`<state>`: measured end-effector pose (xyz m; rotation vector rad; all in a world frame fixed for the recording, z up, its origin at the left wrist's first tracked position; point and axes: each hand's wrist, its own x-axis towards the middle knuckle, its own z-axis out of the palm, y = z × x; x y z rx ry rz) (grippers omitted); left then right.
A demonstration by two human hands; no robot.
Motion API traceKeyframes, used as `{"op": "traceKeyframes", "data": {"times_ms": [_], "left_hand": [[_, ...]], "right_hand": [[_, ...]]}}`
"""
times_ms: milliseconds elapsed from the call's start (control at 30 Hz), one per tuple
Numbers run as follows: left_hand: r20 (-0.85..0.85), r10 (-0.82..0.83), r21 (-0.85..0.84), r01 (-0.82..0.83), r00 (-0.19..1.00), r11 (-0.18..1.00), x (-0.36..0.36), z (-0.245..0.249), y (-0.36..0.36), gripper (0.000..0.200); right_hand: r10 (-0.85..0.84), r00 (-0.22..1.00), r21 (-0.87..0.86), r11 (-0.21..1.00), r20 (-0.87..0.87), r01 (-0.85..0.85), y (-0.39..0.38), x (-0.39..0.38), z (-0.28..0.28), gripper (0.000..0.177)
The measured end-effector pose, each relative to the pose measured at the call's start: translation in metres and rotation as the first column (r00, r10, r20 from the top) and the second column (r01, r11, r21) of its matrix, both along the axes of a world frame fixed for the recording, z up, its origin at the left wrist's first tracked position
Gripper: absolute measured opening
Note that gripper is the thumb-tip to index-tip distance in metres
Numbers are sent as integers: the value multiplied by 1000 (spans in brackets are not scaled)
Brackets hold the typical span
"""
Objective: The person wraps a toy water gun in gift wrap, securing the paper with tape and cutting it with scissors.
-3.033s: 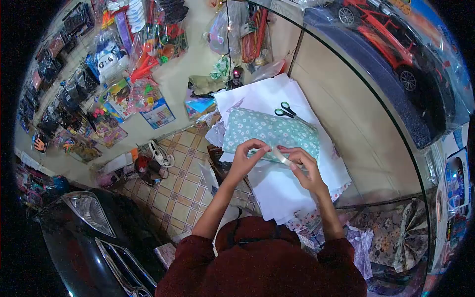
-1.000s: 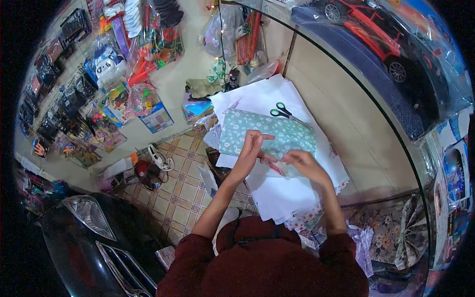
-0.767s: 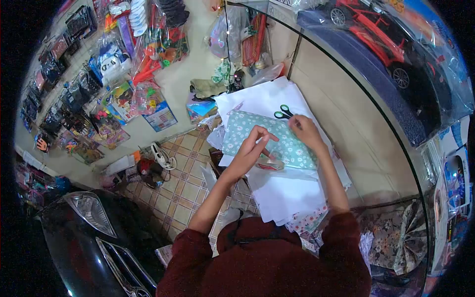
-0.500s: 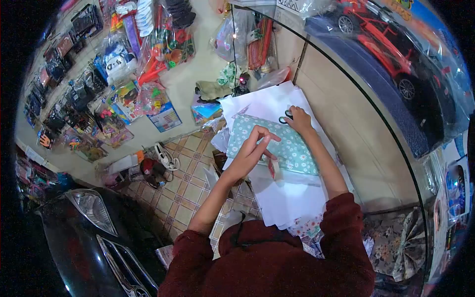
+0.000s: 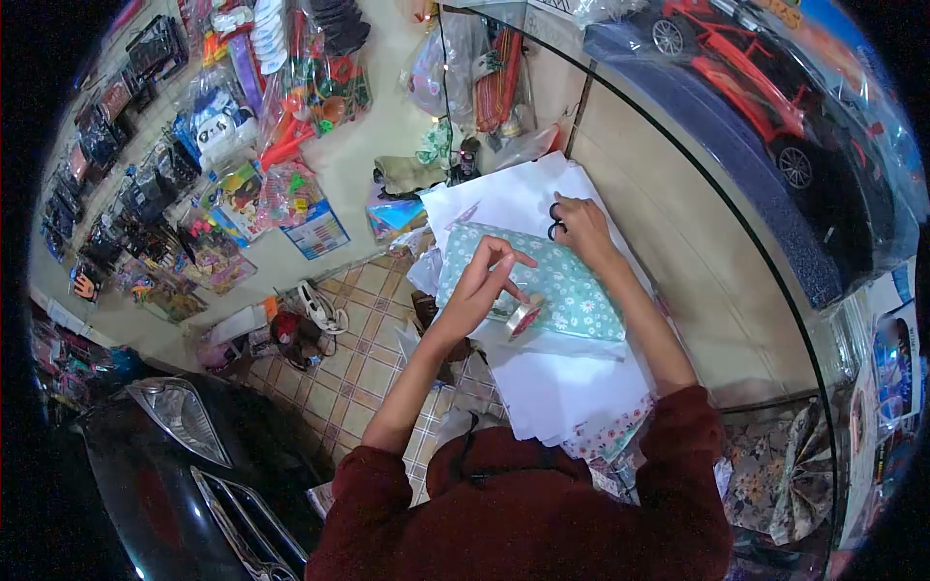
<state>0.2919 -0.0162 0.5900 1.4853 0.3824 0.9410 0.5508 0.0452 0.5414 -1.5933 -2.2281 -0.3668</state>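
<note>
A mint-green package with white flowers lies on large white sheets. Over its left part is my left hand, fingers bent, with a roll of clear tape at its lower fingertips. Near the package's upper right edge, my right hand is closed on dark-handled scissors; their blades are hidden.
Left of the sheets is a tiled floor with shoes and bags near the wall. A black toy car stands at lower left. A glass edge curves along the right, beside a boxed red-and-black toy car. Packaged goods hang on the wall.
The tape roll has turned and shifted left and slightly up with my left hand. My right hand has moved a little up and left with the scissors. The view has shifted slightly.
</note>
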Motion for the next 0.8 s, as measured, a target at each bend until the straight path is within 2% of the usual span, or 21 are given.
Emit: {"op": "traceKeyframes", "data": {"times_ms": [33,133,233,333,433,533,633,733,767,800], "left_hand": [[-3,3,4,-3,1000,1000,0,-1,0,18],[6,9,-22,-8,1000,1000,0,3,-1,17],[-12,42,2,-42,999,999,-1,-2,4,17],[2,60,16,-60,998,998,1,-7,6,17],[13,57,-6,-57,998,998,3,-7,4,17],[2,53,4,-53,999,999,4,-8,5,17],[-10,77,52,-76,997,996,3,-10,5,18],[-109,164,181,-143,980,973,3,-15,2,20],[-155,206,246,-164,966,955,3,-15,3,20],[-176,229,277,-175,958,945,2,-11,4,20]], "right_hand": [[86,996,92,992,-12,-84,-14,-4,8,24],[355,934,128,926,32,-356,-58,-21,41,22],[198,980,-253,947,-19,-196,-98,-24,23,21],[173,978,-395,896,-114,-204,-111,-7,14,17],[149,956,-242,947,-253,-212,-128,-8,20,18],[74,953,-208,968,-293,-139,-127,-14,8,30],[-160,913,-331,943,-376,28,-123,-21,7,48],[-277,924,-369,914,-264,169,-124,-19,8,62],[-306,927,-375,903,-216,211,-124,-18,8,55],[-326,932,-455,862,-160,224,-120,-19,14,48]]}}
